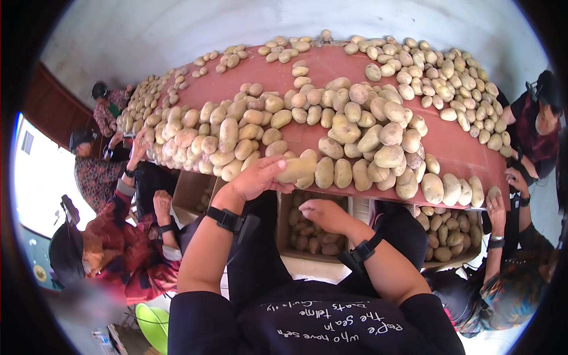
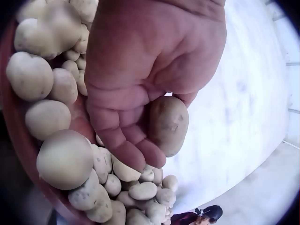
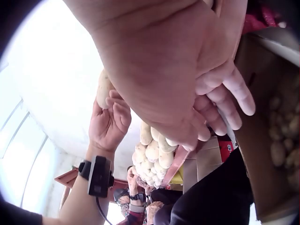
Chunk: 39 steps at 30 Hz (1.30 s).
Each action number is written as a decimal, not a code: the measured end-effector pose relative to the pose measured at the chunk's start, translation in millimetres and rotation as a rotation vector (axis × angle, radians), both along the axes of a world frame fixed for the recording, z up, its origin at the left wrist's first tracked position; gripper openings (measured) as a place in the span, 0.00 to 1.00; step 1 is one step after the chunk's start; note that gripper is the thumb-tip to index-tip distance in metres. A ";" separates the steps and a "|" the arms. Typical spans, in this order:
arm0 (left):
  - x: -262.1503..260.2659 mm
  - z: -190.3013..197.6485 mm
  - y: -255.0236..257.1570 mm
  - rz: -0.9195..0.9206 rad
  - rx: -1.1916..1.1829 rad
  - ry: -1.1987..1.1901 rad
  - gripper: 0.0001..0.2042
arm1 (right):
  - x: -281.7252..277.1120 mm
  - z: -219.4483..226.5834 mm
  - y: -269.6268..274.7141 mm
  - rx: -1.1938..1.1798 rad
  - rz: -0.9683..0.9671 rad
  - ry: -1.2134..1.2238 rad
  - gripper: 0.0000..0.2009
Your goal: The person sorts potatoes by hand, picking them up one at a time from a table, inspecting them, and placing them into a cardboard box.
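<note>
My left hand (image 1: 259, 178) pinches a long pale potato (image 1: 288, 171) between thumb and fingers at the near edge of the heap. In the left wrist view the same potato (image 2: 169, 125) shows against the wall, with the curled fingers (image 2: 123, 149) beside it. My right hand (image 1: 326, 215) hovers lower, over a cardboard box (image 1: 313, 259) that has potatoes in it. The right wrist view shows that hand (image 3: 187, 79) with loosely spread fingers and nothing held, next to the box wall (image 3: 253, 154).
A red table (image 1: 254, 70) carries a large potato heap (image 1: 378, 127). More boxes of potatoes stand under its near edge, including one at the right (image 1: 447, 234). People sit close on both sides, with a hand (image 1: 496, 207) at the table's right corner.
</note>
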<state>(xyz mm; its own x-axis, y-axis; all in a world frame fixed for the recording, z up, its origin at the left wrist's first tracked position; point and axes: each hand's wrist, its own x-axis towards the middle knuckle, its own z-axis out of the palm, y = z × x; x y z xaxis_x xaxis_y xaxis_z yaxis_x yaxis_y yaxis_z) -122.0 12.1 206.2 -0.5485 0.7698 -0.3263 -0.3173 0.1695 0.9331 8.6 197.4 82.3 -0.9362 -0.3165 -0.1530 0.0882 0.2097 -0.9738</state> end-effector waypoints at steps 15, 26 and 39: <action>40.8 -24.9 -19.9 -0.098 -0.253 0.476 0.28 | 1.8 22.4 1.3 -0.591 -0.076 -0.329 0.22; -17.6 -8.8 -20.0 0.247 -0.079 0.310 0.20 | 9.4 -33.1 -20.3 0.131 0.038 -0.150 0.27; -150.0 -62.0 99.4 0.302 -0.486 0.920 0.33 | 20.8 -15.6 -33.3 0.640 0.441 -0.090 0.18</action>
<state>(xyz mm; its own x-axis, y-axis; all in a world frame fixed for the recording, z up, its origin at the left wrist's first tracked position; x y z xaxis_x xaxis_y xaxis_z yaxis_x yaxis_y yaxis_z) -271.9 111.5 144.2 -0.8842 0.4613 0.0731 0.3793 0.6180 0.6886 29.3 164.1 66.7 -0.7199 -0.4806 -0.5007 -0.0606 0.7623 -0.6444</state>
